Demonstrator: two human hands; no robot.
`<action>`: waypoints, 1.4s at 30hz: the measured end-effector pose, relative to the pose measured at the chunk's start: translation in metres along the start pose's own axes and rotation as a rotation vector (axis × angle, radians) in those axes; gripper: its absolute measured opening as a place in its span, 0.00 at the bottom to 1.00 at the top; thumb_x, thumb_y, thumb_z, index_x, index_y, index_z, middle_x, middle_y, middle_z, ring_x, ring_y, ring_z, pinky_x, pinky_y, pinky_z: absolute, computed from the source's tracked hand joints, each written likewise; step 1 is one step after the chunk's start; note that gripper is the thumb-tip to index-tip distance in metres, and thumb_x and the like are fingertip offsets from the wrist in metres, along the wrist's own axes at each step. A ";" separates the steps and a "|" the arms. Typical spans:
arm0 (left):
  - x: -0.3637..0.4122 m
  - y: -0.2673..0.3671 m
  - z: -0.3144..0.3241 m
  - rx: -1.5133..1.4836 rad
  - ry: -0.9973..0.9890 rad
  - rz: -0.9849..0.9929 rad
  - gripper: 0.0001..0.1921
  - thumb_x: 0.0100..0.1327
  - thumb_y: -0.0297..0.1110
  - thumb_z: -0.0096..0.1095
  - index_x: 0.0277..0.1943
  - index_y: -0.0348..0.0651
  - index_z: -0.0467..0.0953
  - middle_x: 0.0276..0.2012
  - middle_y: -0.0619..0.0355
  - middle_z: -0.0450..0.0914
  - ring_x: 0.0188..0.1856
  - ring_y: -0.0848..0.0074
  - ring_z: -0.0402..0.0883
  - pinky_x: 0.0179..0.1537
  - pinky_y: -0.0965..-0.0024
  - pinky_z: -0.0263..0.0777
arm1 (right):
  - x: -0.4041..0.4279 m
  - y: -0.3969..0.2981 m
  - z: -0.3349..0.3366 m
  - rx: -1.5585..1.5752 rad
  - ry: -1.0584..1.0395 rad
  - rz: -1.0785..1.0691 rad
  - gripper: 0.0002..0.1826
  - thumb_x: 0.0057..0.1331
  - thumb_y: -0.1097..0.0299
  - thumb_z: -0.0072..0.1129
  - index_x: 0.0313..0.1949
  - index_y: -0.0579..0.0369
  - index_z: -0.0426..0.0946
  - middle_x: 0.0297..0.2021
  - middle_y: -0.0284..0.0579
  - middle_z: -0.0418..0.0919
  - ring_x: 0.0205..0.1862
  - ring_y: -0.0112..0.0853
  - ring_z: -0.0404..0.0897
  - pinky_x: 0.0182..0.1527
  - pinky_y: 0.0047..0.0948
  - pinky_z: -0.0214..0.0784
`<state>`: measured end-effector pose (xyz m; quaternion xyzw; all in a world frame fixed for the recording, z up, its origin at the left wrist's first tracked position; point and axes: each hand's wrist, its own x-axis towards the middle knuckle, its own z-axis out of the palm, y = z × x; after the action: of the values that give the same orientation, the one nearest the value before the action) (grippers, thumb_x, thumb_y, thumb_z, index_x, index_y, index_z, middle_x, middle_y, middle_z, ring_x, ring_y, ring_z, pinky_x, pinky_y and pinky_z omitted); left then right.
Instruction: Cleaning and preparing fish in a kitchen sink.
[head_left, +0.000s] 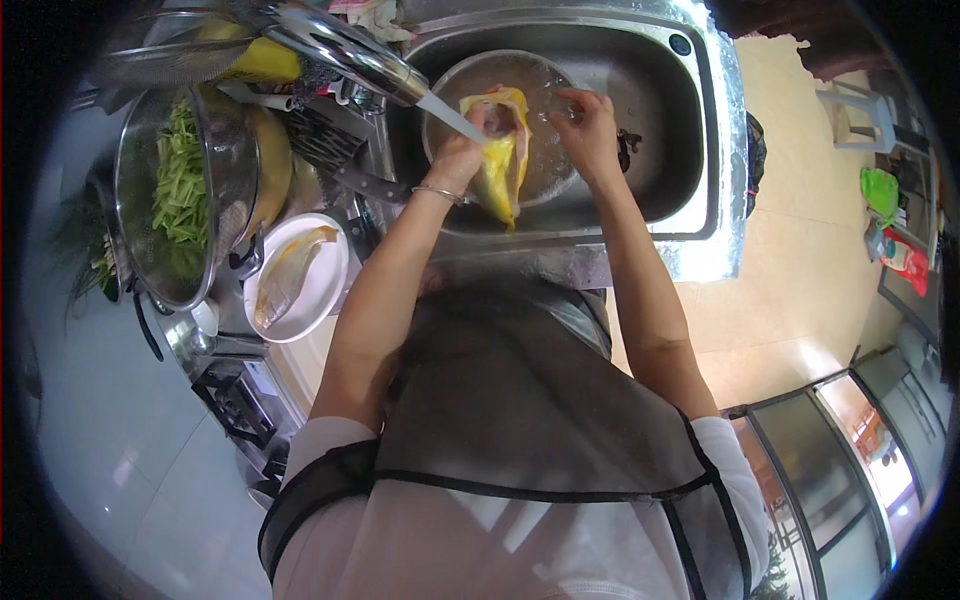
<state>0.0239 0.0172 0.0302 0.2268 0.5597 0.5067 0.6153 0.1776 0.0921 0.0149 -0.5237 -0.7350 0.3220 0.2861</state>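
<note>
Under a stream of water from the chrome faucet (352, 56), my left hand (459, 154) holds a yellow-bellied fish (501, 169), its belly split and its cavity showing. The fish hangs over a round water-filled basin (547, 176) inside the stainless steel sink (652, 195). To the right of the fish, my right hand (589, 127) is raised over the basin's right side, thumb and fingers bent and apart, with nothing plainly in it. Dark scraps (628, 146) lie on the sink floor beside that hand.
Left of the sink, a white oval dish (294, 330) holds another fish (289, 281). A black-handled knife (371, 184) lies by the sink's left edge. Farther left stands a metal strainer (135, 247) with cut green vegetable pieces (181, 180). A stool (862, 116) stands on the floor at right.
</note>
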 end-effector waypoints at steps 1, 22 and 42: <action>0.000 -0.001 -0.002 -0.001 0.003 0.000 0.23 0.65 0.45 0.33 0.53 0.35 0.61 0.47 0.56 0.68 0.48 0.78 0.67 0.51 0.76 0.59 | -0.002 -0.014 -0.002 0.001 -0.002 -0.001 0.15 0.48 0.72 0.56 0.38 0.57 0.73 0.33 0.45 0.72 0.37 0.33 0.71 0.42 0.26 0.63; 0.014 -0.005 0.006 0.201 0.005 -0.121 0.20 0.63 0.44 0.33 0.47 0.38 0.67 0.41 0.58 0.71 0.43 0.79 0.69 0.47 0.75 0.61 | 0.010 -0.035 0.006 0.105 -0.194 -0.104 0.13 0.48 0.71 0.55 0.36 0.57 0.75 0.34 0.47 0.73 0.34 0.35 0.74 0.37 0.27 0.66; 0.019 -0.008 0.005 -0.545 -0.290 -0.458 0.33 0.55 0.62 0.36 0.50 0.41 0.63 0.40 0.54 0.72 0.43 0.67 0.73 0.47 0.63 0.66 | 0.036 -0.044 -0.022 0.261 -0.583 0.022 0.16 0.55 0.64 0.55 0.41 0.58 0.71 0.32 0.40 0.75 0.32 0.25 0.72 0.37 0.24 0.65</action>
<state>0.0284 0.0319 0.0161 -0.0066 0.3480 0.4490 0.8230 0.1585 0.1194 0.0654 -0.3761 -0.7329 0.5531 0.1245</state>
